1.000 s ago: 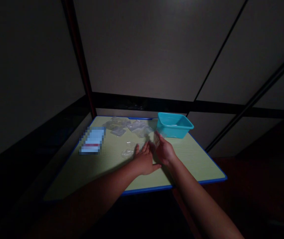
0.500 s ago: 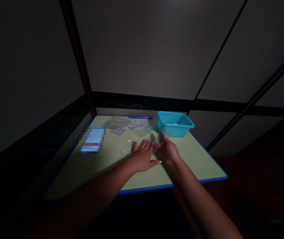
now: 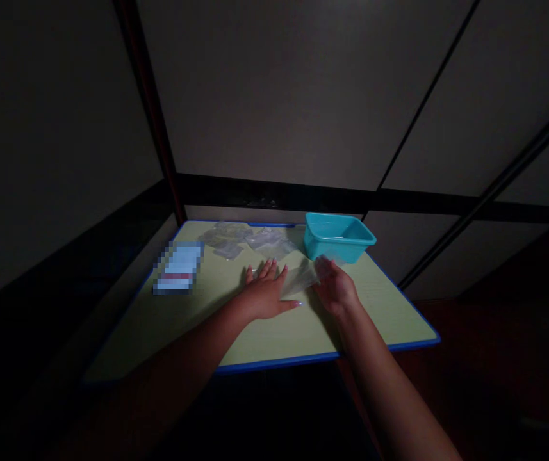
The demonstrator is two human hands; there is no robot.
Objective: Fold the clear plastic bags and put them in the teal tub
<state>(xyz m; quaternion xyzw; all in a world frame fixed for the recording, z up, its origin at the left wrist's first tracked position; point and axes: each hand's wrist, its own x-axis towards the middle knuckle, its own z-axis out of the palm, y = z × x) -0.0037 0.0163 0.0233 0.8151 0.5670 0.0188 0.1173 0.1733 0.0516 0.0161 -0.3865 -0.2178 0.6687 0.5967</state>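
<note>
My left hand lies palm down over the pale table, its fingers spread and pointing away from me. Between my hands stretches a clear plastic bag; its left end is by my left hand. My right hand holds the bag's other end between thumb and fingers, just in front of a turquoise plastic basin. Farther back on the table lie several more clear plastic bags, flat and overlapping. Whatever is beneath my left palm is hidden.
A blurred-out, phone-like rectangle rests at the table's left side. The light-coloured table has a blue rim. Pale panels with dark strips stand behind it. The surroundings are dim.
My left hand has shifted slightly left, over where a small clear item lay. My right hand has moved a little right with the bag, which now shows stretched out between my hands.
</note>
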